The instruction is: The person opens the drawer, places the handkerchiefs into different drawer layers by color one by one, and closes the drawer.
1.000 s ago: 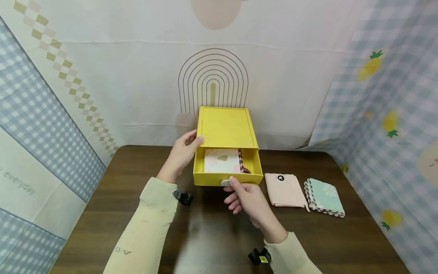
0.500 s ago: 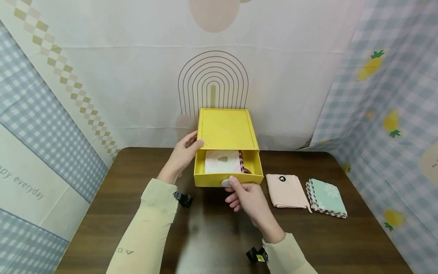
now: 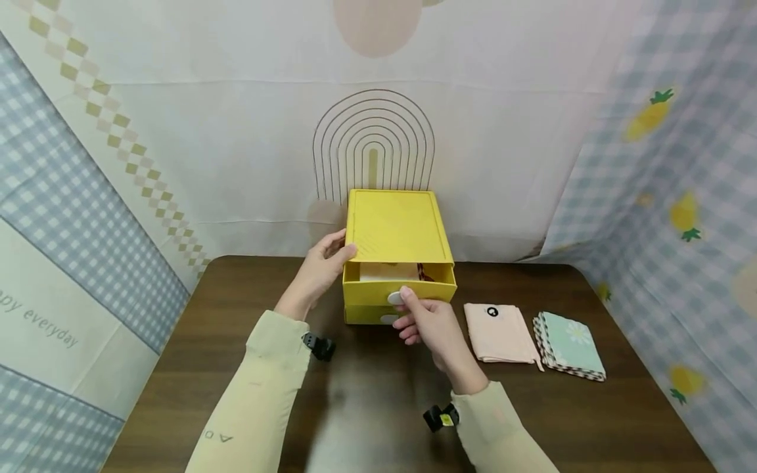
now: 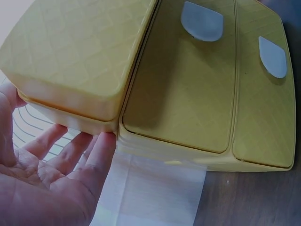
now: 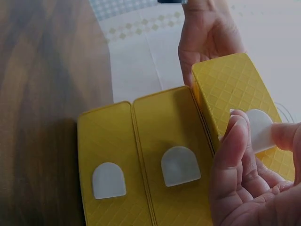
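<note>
We note right hand (image 3: pixel 427 323) pinching top drawer tab (image 3: pixel 395 297) | left hand (image 3: pixel 322 269) fingers flat against yellow drawer box (image 3: pixel 397 226) at surface (image 3: pixel 177 368) rear | risk: folded cloth (image 3: pixel 390 270) inside jams drawer.

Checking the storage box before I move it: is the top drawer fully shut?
No. The top drawer still juts out from the yellow box, folded cloth showing inside. The right hand pinches its white tab.

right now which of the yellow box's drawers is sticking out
The top drawer: it juts forward with folded cloth showing inside, its white tab pinched by the right hand. The lower drawers sit flush.
</note>
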A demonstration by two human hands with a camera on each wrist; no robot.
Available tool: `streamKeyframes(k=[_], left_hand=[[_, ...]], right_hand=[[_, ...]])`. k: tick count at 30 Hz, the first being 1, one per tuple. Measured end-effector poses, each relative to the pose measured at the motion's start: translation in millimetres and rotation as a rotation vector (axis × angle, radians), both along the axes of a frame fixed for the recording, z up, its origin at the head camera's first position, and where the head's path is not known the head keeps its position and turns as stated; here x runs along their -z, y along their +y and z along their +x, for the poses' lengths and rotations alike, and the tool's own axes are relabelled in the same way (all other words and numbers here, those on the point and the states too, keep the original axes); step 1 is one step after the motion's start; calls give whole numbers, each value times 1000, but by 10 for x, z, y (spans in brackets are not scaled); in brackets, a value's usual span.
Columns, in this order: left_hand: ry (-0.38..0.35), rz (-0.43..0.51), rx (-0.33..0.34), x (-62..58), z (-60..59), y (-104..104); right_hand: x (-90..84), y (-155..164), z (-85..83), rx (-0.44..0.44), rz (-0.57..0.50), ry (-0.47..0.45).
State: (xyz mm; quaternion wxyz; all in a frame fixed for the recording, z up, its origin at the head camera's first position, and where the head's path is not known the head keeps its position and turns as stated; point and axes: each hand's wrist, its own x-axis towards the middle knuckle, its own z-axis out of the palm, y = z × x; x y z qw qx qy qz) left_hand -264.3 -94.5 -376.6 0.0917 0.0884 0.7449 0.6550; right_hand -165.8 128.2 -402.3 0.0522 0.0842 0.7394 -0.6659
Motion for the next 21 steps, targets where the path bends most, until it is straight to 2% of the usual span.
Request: streamKeyframes(k=[6,11,16,21], left_hand=[[8,-38,5,-45,7,48],[10,-8,11,-58,-4,66],[18,2,-6,-26,6,48],[25,-1,-19,41,24,35]], right_hand=[[-56,54,-142,3,-14,-15],[-117,70,-250,3,2,-36],[-123,67,-367,-18,25,-48],[-81,47,-375,-30,43,-42]])
